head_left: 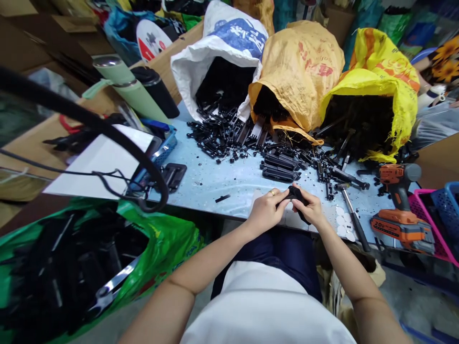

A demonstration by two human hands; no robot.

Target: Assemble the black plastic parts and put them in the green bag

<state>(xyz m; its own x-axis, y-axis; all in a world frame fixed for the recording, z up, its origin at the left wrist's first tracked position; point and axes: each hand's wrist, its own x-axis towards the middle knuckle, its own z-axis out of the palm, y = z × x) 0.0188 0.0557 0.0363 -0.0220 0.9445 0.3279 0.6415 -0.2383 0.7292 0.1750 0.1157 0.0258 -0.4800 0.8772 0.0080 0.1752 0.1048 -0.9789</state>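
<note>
My left hand (266,210) and my right hand (311,208) meet at the near edge of the light blue table (211,181). Both are closed on one small black plastic part (296,195) held between them, fingers pinched around it. A ring shows on my left hand. Just beyond the hands lie stacked black plastic parts (279,167) and several loose small pieces. A hammer (353,215) lies right of my right hand.
Three open sacks of black parts stand at the back: white (218,57), orange (301,67), yellow (380,81). An orange cordless drill (399,210) sits at right beside pink and blue baskets (437,210). A green bag of parts (89,267) lies at left, green bottle (125,81) behind.
</note>
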